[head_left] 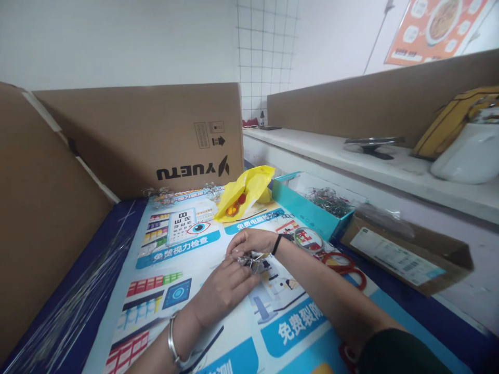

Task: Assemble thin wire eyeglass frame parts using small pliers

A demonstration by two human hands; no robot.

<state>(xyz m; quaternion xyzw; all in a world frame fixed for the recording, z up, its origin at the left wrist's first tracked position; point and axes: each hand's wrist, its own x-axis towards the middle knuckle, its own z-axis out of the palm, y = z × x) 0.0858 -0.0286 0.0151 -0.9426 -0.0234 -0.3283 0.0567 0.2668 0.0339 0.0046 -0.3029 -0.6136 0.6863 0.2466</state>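
My left hand, with a silver bangle on its wrist, is closed around the near side of a bunch of small silvery metal and clear pieces. From the far side my right hand, with a black band on its wrist, pinches at the same bunch. Both sets of fingertips meet there, just above the printed poster sheet. The pieces are too small and too covered by fingers to name more exactly.
Beyond my hands lies a yellow bag. To the right are a teal box with tangled wiry pieces, red-handled scissors, a round coil and a brown carton. Cardboard panels stand behind and left.
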